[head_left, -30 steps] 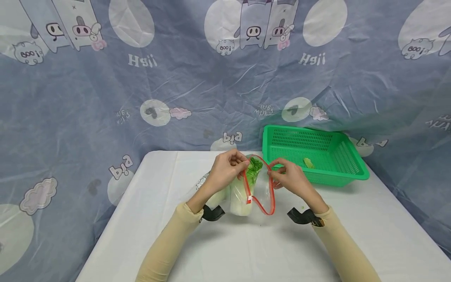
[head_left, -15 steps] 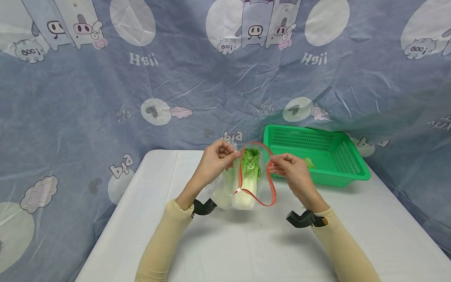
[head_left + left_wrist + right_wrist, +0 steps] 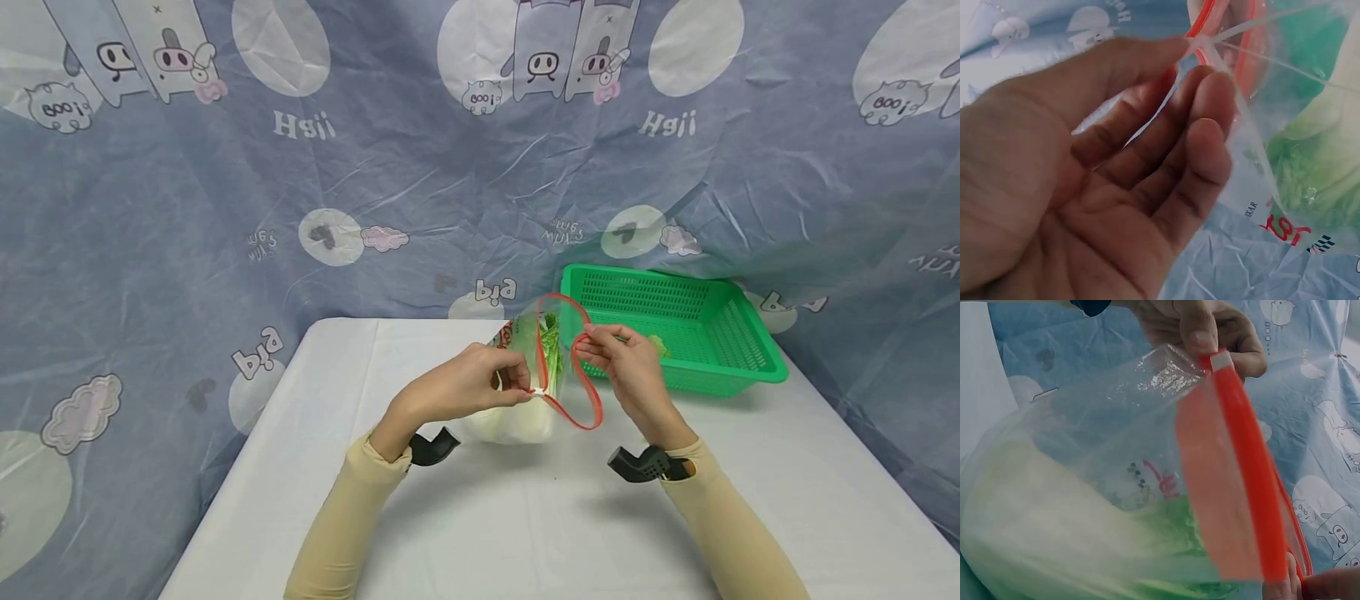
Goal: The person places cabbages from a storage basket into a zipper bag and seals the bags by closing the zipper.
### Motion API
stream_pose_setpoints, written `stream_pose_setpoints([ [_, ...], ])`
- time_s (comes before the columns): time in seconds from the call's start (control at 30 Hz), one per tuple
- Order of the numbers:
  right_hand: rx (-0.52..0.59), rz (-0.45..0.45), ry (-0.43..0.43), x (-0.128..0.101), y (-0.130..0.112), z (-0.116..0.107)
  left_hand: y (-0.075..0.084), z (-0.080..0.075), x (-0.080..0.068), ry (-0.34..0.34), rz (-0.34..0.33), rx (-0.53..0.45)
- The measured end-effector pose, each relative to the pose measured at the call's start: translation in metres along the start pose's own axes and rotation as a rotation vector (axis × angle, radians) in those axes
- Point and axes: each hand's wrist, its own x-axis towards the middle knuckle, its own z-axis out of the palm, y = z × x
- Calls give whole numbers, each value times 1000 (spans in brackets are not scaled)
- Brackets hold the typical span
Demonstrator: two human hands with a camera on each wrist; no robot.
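Head view shows the left hand [image 3: 465, 390] pinching the white slider [image 3: 538, 390] at one end of the red zip strip [image 3: 581, 408] of a clear plastic bag [image 3: 525, 400]; the thumb and first fingers are closed on it, the other fingers loosely curled behind. In the left wrist view the fingertips [image 3: 1210, 94] meet the thumb on the thin edge of the bag, and the red strip passes just above them. Just to the right of this hand, the right hand [image 3: 626, 371] pinches the same red strip a little further along, between thumb and forefinger, so the strip makes an open loop between both hands. The right wrist view shows the thumb of the other hand on the white slider [image 3: 1221, 360], and the red strip [image 3: 1247, 469] running down to the right fingertips [image 3: 1285, 584] at the lower edge. Inside the bag, directly below and between the hands, lies a Chinese cabbage [image 3: 517, 421], with the pale stem toward the person and the green leaves [image 3: 551, 354] toward the bag mouth. The bag rests on a white table [image 3: 480, 533]. Beyond the right hand, near it, stands a green plastic basket [image 3: 738, 367] with a small green leaf piece [image 3: 658, 343] in it. Behind the table hangs a blue cloth [image 3: 225, 208] with cartoon pigs.
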Motion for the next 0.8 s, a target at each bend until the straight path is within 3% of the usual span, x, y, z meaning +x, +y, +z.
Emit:
stream_pose_setpoints([
  [0.2, 12, -6, 2, 2, -1, -3, -11, -7, -1, 116, -34, -64],
  [0.3, 9, -6, 8, 2, 0, -4, -13, -7, 0, 82, -36, -56],
  [0.43, 16, -1, 16, 3, 1, -5, -11, 1, 5, 1, 12, -25],
  [0.53, 29, -4, 7, 3, 2, -7, -9, 5, 8, 1, 27, -49],
  [0.67, 44, -7, -9, 5, 0, -10, -14, 0, 6, 80, 13, -108],
  [0.8, 61, -5, -24, 6, -3, -13, -28, -15, 2, 232, 22, -103],
])
